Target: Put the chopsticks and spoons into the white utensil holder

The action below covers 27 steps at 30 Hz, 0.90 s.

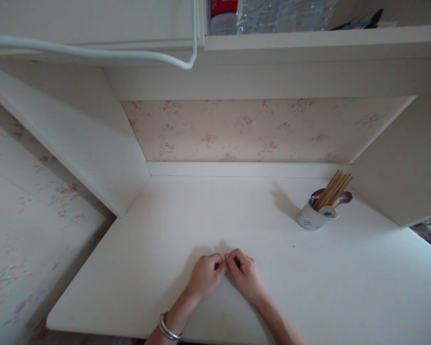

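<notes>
My left hand (207,275) rests on the white desk (187,211) with its fingers curled in and the thumb pressed against the index finger. A silver bangle (168,327) circles that wrist. Close beside it, my right hand (244,275) is closed in a similar loose pinch. The fingertips of both hands meet near the front middle of the desk. No object shows in either hand. Farther back and to the right stands a white perforated utensil holder (311,218), which holds wooden chopsticks (333,189) and metal spoons (345,197).
White side panels (398,177) border the desk left and right. Overhead, a shelf (309,42) carries clear plastic packaging (280,17) and a red-labelled container (223,14). A white cable-like tube (93,51) crosses at upper left. Floral wallpaper (208,132) covers the back.
</notes>
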Tool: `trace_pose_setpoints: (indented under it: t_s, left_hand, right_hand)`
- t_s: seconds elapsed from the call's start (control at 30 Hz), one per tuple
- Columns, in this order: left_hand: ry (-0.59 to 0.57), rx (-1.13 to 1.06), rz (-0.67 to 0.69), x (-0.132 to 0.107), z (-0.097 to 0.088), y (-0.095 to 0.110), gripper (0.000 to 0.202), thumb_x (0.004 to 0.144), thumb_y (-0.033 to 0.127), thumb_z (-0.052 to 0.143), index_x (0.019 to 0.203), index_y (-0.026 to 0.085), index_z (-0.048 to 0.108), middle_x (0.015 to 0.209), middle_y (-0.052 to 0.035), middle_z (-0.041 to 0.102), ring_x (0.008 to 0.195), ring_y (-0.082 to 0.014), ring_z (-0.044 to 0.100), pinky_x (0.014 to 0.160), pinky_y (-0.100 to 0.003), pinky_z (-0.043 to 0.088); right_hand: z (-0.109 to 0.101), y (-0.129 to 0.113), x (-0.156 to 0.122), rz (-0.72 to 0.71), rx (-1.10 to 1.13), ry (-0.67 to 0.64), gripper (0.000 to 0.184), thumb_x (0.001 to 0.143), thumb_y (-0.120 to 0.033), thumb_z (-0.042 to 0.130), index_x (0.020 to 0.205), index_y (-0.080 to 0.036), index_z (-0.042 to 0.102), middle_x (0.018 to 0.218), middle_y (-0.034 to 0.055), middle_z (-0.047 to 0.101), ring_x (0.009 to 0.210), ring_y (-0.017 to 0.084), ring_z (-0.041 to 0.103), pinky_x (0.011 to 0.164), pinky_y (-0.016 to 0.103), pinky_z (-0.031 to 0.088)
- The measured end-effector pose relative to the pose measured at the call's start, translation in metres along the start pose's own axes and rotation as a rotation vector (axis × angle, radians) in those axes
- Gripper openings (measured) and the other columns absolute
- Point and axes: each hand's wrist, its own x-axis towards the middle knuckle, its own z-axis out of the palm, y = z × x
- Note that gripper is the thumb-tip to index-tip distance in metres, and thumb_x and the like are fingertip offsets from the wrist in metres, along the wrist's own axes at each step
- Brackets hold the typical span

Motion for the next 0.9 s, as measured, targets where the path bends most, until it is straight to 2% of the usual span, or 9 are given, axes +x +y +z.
trace_pose_setpoints:
  t_s: [0.2,0.43,0.9]
  left_hand:
    - [-0.005,0.01,-0.005,0.001,0.0023,-0.0038,0.037,0.09,0.038,0.044,0.064,0.017,0.06,0.06,-0.0009,0.061,0.056,-0.0124,0.051,0.055,-0.023,0.031]
    - [-0.003,0.013,0.006,0.0006,0.0024,-0.0043,0.04,0.091,0.039,0.042,0.062,0.017,0.058,0.057,0.0002,0.057,0.054,-0.0117,0.049,0.054,-0.023,0.029]
    - [0.002,0.007,0.006,0.001,0.0022,-0.0036,0.039,0.091,0.039,0.043,0.063,0.017,0.06,0.059,-0.0008,0.061,0.055,-0.0119,0.051,0.055,-0.023,0.03]
  right_hand:
    - [0.0001,0.0002,0.0006,0.009,-0.016,-0.013,0.032,0.094,-0.044,0.047,0.072,-0.021,0.052,0.062,-0.0032,0.053,0.056,0.013,0.048,0.055,0.023,0.035]
    - [0.0006,0.0,-0.0003,0.036,-0.033,-0.026,0.036,0.094,-0.049,0.045,0.072,-0.021,0.051,0.061,-0.0038,0.051,0.056,0.013,0.047,0.056,0.023,0.033]
    - [0.0004,0.0004,0.0002,0.03,-0.034,-0.028,0.035,0.095,-0.047,0.045,0.073,-0.021,0.051,0.062,-0.0038,0.052,0.056,0.012,0.047,0.056,0.023,0.033]
